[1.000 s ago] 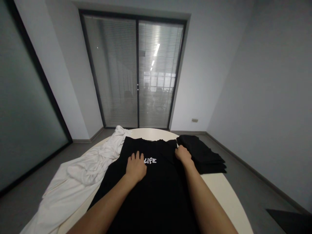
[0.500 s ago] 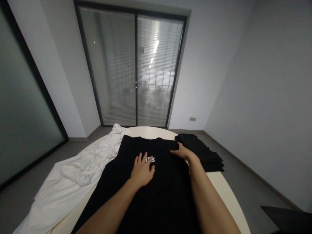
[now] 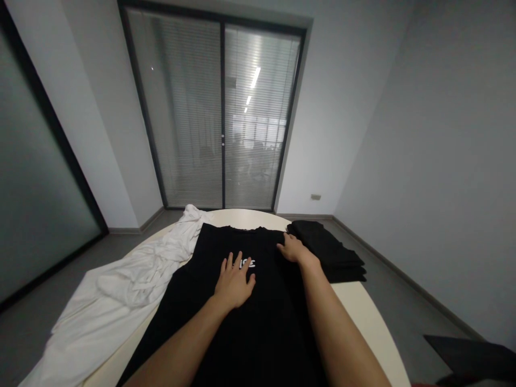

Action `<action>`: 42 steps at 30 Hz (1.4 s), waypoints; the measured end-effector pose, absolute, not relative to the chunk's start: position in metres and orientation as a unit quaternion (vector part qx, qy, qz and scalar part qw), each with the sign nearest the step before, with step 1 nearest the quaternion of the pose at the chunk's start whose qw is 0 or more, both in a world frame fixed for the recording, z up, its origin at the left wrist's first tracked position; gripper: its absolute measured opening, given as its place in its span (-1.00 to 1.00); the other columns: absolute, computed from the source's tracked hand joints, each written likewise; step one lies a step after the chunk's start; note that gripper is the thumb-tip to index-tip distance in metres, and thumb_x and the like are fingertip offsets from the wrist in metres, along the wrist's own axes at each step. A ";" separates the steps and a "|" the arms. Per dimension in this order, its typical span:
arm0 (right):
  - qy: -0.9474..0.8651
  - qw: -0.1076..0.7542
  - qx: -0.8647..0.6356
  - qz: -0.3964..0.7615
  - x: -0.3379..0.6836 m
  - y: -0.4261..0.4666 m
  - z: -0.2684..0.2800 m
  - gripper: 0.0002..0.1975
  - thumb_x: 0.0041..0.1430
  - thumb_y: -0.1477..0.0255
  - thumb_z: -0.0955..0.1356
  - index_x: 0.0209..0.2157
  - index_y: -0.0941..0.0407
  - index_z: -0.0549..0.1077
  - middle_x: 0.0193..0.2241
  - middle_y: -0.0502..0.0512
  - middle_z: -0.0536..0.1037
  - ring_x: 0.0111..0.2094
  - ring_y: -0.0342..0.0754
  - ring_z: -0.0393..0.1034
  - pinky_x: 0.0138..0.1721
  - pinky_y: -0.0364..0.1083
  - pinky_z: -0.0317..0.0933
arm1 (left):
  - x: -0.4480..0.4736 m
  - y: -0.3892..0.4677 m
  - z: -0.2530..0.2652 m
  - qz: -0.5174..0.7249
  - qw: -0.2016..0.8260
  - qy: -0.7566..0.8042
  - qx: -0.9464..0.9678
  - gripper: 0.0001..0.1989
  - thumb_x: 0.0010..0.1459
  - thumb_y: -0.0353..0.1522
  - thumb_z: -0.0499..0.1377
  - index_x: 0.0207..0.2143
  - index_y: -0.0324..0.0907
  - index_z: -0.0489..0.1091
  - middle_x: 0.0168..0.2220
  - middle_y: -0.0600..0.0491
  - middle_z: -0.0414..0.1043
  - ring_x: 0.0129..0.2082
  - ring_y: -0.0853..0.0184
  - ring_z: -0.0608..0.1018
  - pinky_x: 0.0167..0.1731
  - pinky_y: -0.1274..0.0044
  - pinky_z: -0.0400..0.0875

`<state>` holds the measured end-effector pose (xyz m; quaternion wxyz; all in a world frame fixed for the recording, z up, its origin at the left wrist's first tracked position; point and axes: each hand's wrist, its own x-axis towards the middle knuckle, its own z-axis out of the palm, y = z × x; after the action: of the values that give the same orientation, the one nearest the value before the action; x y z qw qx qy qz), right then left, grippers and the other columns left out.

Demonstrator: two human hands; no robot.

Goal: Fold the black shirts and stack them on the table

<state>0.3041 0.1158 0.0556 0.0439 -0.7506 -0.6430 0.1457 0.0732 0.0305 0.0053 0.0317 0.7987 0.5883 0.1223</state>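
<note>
A black T-shirt [image 3: 258, 328] lies spread out on the table, its collar at the far end and white lettering [image 3: 247, 263] on its chest. On that lettering rests my left hand [image 3: 234, 282], open and flat with the fingers spread, covering part of the print. My right hand [image 3: 292, 248] is at the shirt's far right shoulder edge, its thumb apart from the fingers and the palm turned down on the cloth. I see no cloth pinched in it. The near end of the shirt runs out of view between my forearms.
Crumpled white cloth [image 3: 133, 285] covers the left side of the rounded cream table [image 3: 363, 306] and hangs past its edge. A stack of folded black clothes [image 3: 330, 250] sits at the far right. Beyond is a glazed door with blinds [image 3: 221, 118]. A dark flat object [image 3: 471, 355] shows at lower right.
My right hand has slid a little to the left along the shirt's shoulder edge. My left hand stays on the lettering. The whole view has shifted slightly.
</note>
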 end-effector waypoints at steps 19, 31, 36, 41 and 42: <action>-0.682 0.050 -0.729 0.026 0.252 0.101 0.028 -0.45 0.38 0.34 0.07 0.30 0.28 0.19 0.34 0.40 0.11 0.35 0.25 -0.06 0.25 0.17 -0.08 | 0.074 0.031 0.003 0.125 0.023 0.587 0.800 -0.40 0.30 -0.09 -0.07 0.33 -0.06 0.15 0.39 -0.06 0.01 0.38 -0.07 0.03 0.30 0.13 -0.07; -0.720 0.070 -0.688 0.057 0.246 0.103 0.009 -0.39 0.42 0.25 0.03 0.38 0.26 0.00 0.39 0.29 -0.03 0.40 0.17 -0.22 0.33 0.14 -0.26 | 0.075 0.032 0.002 0.131 0.020 0.595 0.793 -0.38 0.27 -0.07 -0.04 0.33 -0.02 0.15 0.40 -0.06 0.00 0.38 -0.11 0.00 0.30 0.08 -0.09; -0.698 0.137 -0.702 0.015 0.245 0.098 0.016 -0.45 0.38 0.28 0.15 0.27 0.30 0.19 0.26 0.37 0.25 0.28 0.14 0.11 0.21 0.00 0.03 | 0.075 0.031 0.003 0.133 0.020 0.593 0.794 -0.38 0.27 -0.07 -0.04 0.33 -0.04 0.15 0.39 -0.08 0.00 0.38 -0.11 0.00 0.30 0.09 -0.10; -0.667 0.149 -0.729 -0.037 0.243 0.095 0.024 -0.72 0.32 0.36 0.21 -0.07 0.19 0.44 -0.04 0.29 0.48 -0.02 0.11 0.35 -0.07 -0.03 0.22 | 0.074 0.030 0.003 0.128 0.022 0.594 0.794 -0.38 0.28 -0.06 -0.05 0.33 -0.04 0.14 0.40 -0.08 -0.01 0.38 -0.11 -0.01 0.30 0.08 -0.11; -0.664 0.154 -0.731 -0.042 0.243 0.095 0.025 -0.73 0.33 0.38 0.20 -0.09 0.18 0.44 -0.06 0.28 0.48 -0.04 0.10 0.36 -0.09 -0.03 0.22 | 0.074 0.030 0.003 0.126 0.023 0.594 0.794 -0.38 0.28 -0.07 -0.05 0.33 -0.04 0.14 0.40 -0.08 -0.02 0.39 -0.11 -0.02 0.30 0.09 -0.11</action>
<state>0.2431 0.0950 0.0253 0.1535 -0.7310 -0.6635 -0.0421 0.0740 0.0303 0.0027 0.0228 0.7938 0.5945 0.1263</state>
